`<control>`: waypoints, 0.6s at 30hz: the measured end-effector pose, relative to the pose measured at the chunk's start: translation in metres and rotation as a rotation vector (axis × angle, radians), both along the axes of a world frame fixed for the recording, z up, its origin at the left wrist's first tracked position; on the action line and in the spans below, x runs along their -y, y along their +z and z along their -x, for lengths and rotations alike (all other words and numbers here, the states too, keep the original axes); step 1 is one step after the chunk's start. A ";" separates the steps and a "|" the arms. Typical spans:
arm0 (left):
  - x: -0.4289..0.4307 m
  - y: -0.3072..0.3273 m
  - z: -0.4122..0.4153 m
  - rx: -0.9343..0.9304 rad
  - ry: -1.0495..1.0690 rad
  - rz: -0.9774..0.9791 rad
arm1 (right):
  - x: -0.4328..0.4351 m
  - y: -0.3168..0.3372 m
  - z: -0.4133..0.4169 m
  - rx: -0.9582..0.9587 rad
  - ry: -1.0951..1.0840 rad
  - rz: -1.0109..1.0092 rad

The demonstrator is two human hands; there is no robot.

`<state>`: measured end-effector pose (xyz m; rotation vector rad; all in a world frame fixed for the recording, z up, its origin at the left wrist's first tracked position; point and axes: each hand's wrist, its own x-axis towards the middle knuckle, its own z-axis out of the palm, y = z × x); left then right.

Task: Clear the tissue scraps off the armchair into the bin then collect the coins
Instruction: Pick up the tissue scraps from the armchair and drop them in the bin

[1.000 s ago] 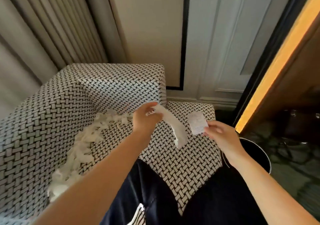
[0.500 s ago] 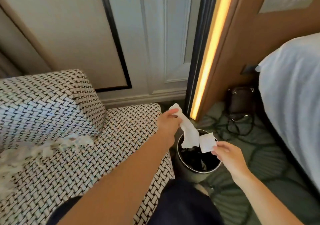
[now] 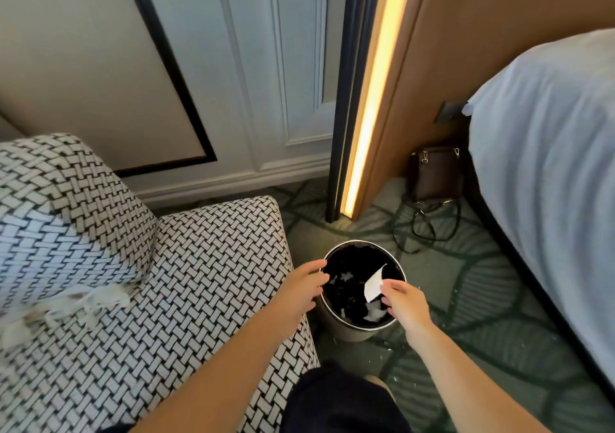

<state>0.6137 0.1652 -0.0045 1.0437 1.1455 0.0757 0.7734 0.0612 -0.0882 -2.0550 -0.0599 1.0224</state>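
A round bin (image 3: 346,331) with a black liner stands on the carpet beside the black-and-white woven armchair (image 3: 199,282). White scraps (image 3: 374,312) lie inside it. My left hand (image 3: 304,287) hovers at the bin's left rim, fingers loosely spread and holding nothing. My right hand (image 3: 404,302) is over the bin's right side and pinches a small white paper piece (image 3: 374,286) above the opening. A pile of shredded tissue (image 3: 66,309) lies on the armchair seat at the left. No coins are visible.
A bed with white linen (image 3: 549,166) fills the right side. A dark handbag (image 3: 436,174) with a strap lies on the patterned carpet by a lit wooden panel (image 3: 369,99). Small bits dot the carpet around the bin. My dark-clothed knee (image 3: 339,402) is at the bottom.
Both hands moved from the armchair to the bin. The long tissue strip left my left hand, which now holds nothing; my right hand still pinches the small paper piece.
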 end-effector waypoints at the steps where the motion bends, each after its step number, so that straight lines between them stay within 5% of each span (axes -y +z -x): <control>1: -0.001 0.001 0.004 -0.012 0.000 -0.006 | -0.001 -0.002 0.001 -0.027 0.013 -0.005; 13: 0.005 0.035 0.096 -0.041 0.145 -0.109 | -0.016 0.067 0.044 0.032 0.225 -0.150; 18: 0.011 0.065 0.166 0.013 0.268 -0.179 | -0.032 0.117 0.113 0.119 0.500 -0.264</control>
